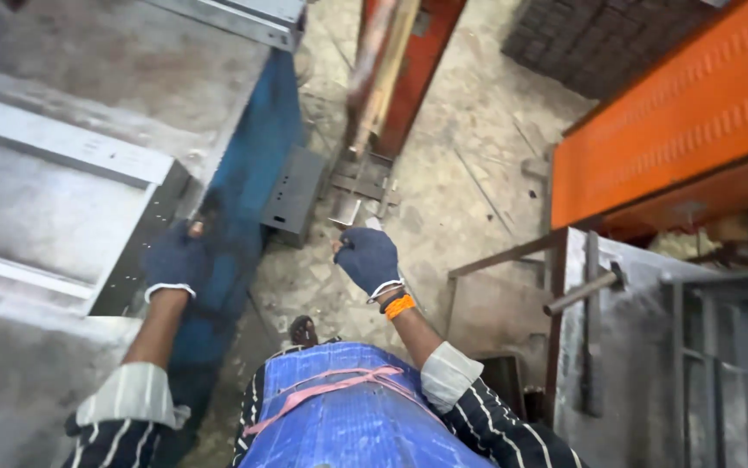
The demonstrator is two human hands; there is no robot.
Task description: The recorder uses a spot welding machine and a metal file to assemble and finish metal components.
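Observation:
My left hand (pixel 174 260), in a dark blue glove, rests on the near right edge of a folded sheet-metal panel (pixel 44 208) that lies on a blue machine table (pixel 252 173). Its fingers curl over the panel's perforated rim. My right hand (pixel 367 258), also gloved, with an orange band at the wrist, hangs in the air over the floor with its fingers curled shut; nothing shows in it. A blue apron with a pink tie (pixel 348 407) covers my front at the bottom of the view.
A grey metal box (pixel 291 195) hangs on the blue table's side. A red upright frame (pixel 400 69) stands ahead, with metal scraps at its foot. An orange perforated panel (pixel 677 113) and a steel cabinet with rods (pixel 634 347) crowd the right. Concrete floor (pixel 469 173) lies between.

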